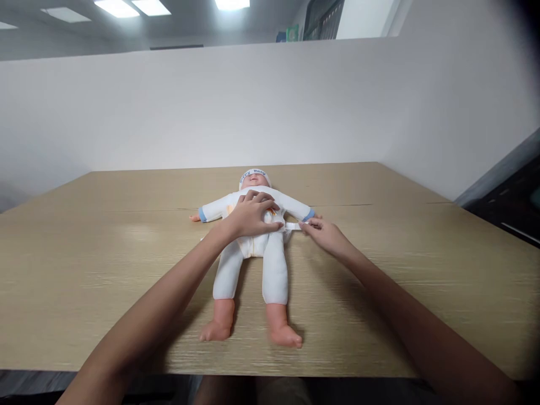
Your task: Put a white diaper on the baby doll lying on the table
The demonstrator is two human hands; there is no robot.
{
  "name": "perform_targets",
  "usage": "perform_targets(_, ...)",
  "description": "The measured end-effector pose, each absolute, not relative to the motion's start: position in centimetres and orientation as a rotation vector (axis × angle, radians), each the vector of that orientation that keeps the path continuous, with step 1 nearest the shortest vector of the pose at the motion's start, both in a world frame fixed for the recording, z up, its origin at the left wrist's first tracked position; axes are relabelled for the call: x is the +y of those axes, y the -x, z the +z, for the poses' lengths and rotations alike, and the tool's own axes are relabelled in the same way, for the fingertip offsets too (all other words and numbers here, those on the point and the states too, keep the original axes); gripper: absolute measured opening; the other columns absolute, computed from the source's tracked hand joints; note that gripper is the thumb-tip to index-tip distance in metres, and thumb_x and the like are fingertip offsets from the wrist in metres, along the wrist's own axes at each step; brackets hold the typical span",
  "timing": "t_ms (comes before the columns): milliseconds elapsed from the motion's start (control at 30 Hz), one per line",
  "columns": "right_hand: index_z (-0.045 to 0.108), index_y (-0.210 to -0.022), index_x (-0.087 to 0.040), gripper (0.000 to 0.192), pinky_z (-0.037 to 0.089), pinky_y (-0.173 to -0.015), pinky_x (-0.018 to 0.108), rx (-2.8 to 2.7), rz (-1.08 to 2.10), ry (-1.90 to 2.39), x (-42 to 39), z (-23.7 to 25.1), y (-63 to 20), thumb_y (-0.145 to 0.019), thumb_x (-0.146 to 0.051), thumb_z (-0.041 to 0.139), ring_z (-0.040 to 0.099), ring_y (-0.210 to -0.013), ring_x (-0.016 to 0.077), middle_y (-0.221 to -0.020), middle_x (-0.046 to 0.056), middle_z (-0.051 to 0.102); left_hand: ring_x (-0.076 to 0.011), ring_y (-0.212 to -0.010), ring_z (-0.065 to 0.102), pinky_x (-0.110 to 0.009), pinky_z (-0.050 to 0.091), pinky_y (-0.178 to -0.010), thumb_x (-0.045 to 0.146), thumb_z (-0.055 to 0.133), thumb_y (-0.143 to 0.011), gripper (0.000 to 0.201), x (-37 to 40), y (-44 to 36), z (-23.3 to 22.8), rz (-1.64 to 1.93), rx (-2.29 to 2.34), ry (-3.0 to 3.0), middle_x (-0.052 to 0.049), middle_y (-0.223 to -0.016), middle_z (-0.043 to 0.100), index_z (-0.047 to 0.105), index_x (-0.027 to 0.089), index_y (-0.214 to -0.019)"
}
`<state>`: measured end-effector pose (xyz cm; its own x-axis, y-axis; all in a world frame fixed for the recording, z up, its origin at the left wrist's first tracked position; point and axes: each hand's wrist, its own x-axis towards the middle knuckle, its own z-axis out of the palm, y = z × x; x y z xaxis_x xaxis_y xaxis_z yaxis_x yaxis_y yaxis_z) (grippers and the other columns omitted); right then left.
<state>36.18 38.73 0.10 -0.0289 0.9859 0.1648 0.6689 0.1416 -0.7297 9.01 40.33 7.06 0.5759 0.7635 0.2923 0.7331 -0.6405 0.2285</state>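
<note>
Nearest to me, at the bottom edge, the wood-grain tabletop ends in a straight front lip, and my two bare forearms cross it, one from seven o'clock and one from five o'clock, both running toward the middle.

Just past the lip lie the bare feet of a baby doll. The doll is on its back, feet toward me at six o'clock and head away at twelve o'clock, lying along the middle of the tabletop. Its legs are in white cloth and are slightly apart. Its arms are stretched out to nine and three o'clock, with blue cuffs at the wrists.

My left hand lies palm down on the doll's belly, fingers together and bent a little, pointing toward three o'clock and pressing on the cloth.

My right hand is just beside the doll's waist at three o'clock. Its thumb and forefinger are pinched on the end of a narrow white strap, which runs flat from the doll's side to my fingertips. The other fingers are curled in. This hand is close to the doll's blue-cuffed wrist; I cannot tell whether they touch.

Further off is the doll's head in a white cap with small lettering, too small to read.

Beyond the far edge of the tabletop at twelve o'clock stands a plain white partition wall, with ceiling lights above it.
</note>
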Motion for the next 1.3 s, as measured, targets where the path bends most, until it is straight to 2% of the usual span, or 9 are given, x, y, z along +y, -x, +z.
perform_targets(267,0.058,-0.07,-0.023,0.048,0.033,-0.066,0.031,-1.637,0.811,1.383,39.2,1.8,-35.9,-0.085,-0.067,0.066,0.044,-0.069,0.0163,-0.069,-0.003,0.05,-0.0416,-0.146,0.041,-0.062,0.04,-0.117,0.067,0.065,-0.092,0.053,40.0,-9.3,7.0,0.531,1.239,-2.74,-0.002,-0.157,0.06,0.073,0.035,-0.133)
perform_targets(400,0.061,-0.07,-0.023,0.047,0.032,-0.063,0.031,-1.584,0.879,1.338,39.9,2.8,-34.7,-0.084,-0.067,0.07,0.04,-0.064,0.0146,-0.066,-0.003,0.05,-0.0429,-0.146,0.04,-0.064,0.04,-0.117,0.068,0.066,-0.091,0.061,40.1,-9.5,6.9,0.524,1.249,-2.734,-0.004,-0.158,0.059,0.068,0.033,-0.14)
perform_targets(533,0.062,-0.069,-0.022,0.047,0.032,-0.061,0.031,-1.548,0.917,1.3,40.5,3.5,-33.3,-0.082,-0.067,0.072,0.041,-0.063,0.0137,-0.066,-0.003,0.052,-0.0424,-0.147,0.04,-0.064,0.041,-0.117,0.07,0.066,-0.089,0.074,40.4,-9.5,6.8,0.534,1.277,-2.722,-0.008,-0.158,0.059,0.059,0.027,-0.149)
perform_targets(633,0.06,-0.067,-0.022,0.048,0.034,-0.062,0.03,-1.501,0.922,1.285,40.4,3.4,-32.9,-0.081,-0.066,0.073,0.041,-0.063,0.0134,-0.067,-0.003,0.051,-0.0418,-0.15,0.039,-0.063,0.039,-0.119,0.072,0.068,-0.086,0.079,40.4,-9.6,6.7,0.528,1.299,-2.736,-0.009,-0.164,0.053,0.058,0.027,-0.15)
perform_targets(900,0.058,-0.066,-0.023,0.047,0.036,-0.064,0.031,-1.468,0.927,1.268,39.3,2.6,-33.8,-0.08,-0.064,0.075,0.043,-0.065,0.014,-0.068,-0.002,0.052,-0.0433,-0.155,0.033,-0.067,0.033,-0.125,0.075,0.068,-0.084,0.076,40.2,-9.7,7.0,0.456,1.297,-2.754,-0.008,-0.171,0.045,0.065,0.03,-0.146)
perform_targets(1100,0.057,-0.066,-0.024,0.046,0.038,-0.066,0.031,-1.538,0.919,1.237,40.4,3.2,-32.5,-0.084,-0.064,0.07,0.045,-0.066,0.0147,-0.068,-0.003,0.052,-0.0436,-0.16,0.027,-0.07,0.029,-0.128,0.077,0.066,-0.085,0.081,40.2,-9.6,7.0,0.431,1.306,-2.722,-0.007,-0.175,0.039,0.06,0.032,-0.152)
perform_targets(1300,0.053,-0.065,-0.025,0.043,0.041,-0.068,0.032,-1.668,0.965,1.198,42.5,4.4,-29.8,-0.083,-0.06,0.068,0.049,-0.064,0.0157,-0.064,-0.003,0.053,-0.0426,-0.16,0.027,-0.067,0.032,-0.127,0.074,0.069,-0.083,0.085,40.5,-9.4,6.9,0.479,1.282,-2.703,-0.008,-0.174,0.041,0.056,0.029,-0.153)
